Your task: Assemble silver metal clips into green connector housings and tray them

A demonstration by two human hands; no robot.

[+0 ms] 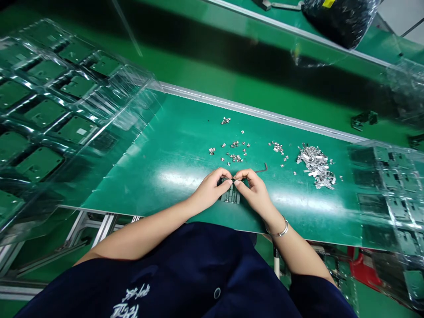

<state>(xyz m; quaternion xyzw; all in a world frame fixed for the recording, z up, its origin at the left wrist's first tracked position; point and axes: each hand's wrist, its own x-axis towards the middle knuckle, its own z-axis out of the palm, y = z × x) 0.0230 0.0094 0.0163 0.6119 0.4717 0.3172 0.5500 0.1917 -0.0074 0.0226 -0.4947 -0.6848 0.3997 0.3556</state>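
Observation:
My left hand and my right hand meet at the near edge of a green work mat. Both pinch with curled fingers over a small dark grey ribbed part lying on the mat between them. Their fingertips touch at the part's top edge; whether a tiny piece sits between them is hidden. Just beyond the hands lie several small silver metal clips, scattered loosely. A small dark hex key rests right of my right hand's fingers. A silver bracelet is on my right wrist.
A bigger heap of silver metal pieces lies at the right. Stacked clear plastic trays with green-backed pockets stand at the left, more trays at the right. A green conveyor runs behind; a black bag sits far right.

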